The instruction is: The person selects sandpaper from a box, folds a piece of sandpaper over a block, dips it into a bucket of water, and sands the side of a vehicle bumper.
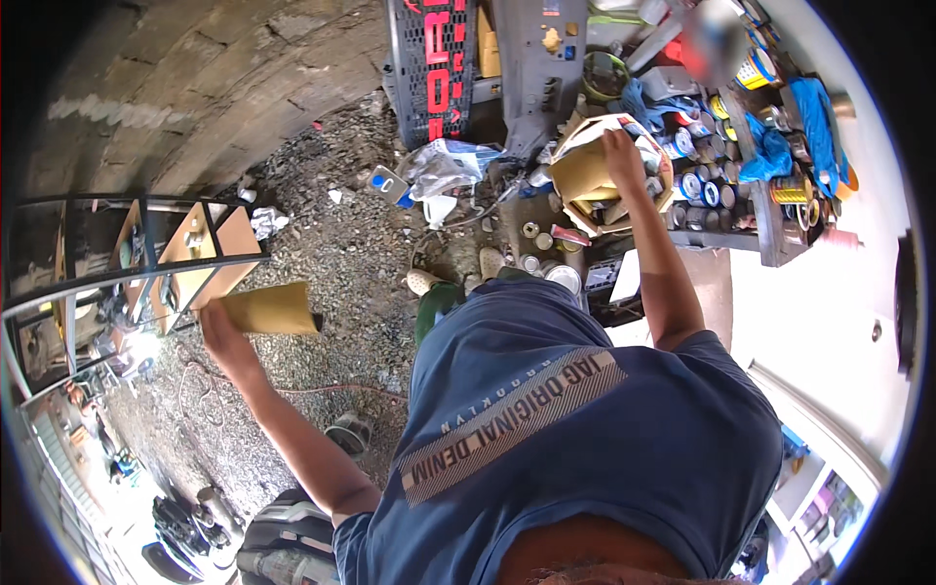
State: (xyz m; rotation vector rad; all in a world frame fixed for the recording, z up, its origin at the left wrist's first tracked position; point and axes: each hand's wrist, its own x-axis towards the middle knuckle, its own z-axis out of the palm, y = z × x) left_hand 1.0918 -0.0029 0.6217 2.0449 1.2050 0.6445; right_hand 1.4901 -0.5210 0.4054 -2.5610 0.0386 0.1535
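My left hand (222,331) grips one end of a tan sheet (275,306), perhaps sandpaper, out at the left beside a dark metal shelf frame (97,285) with wooden boards (234,244). My right hand (621,151) reaches up to an open cardboard box (659,185), its fingers closed at the edge of another tan sheet (583,171) inside. Small items lie under that sheet, too hidden to name.
Cans (721,195) crowd a bench at the right. Grey panels (536,88) lean at the back. Plastic bags (448,171), a jug (387,183), loose tins (531,230), a hose (331,388) and a black bag (283,541) lie on the gravel. A block wall (195,97) stands upper left.
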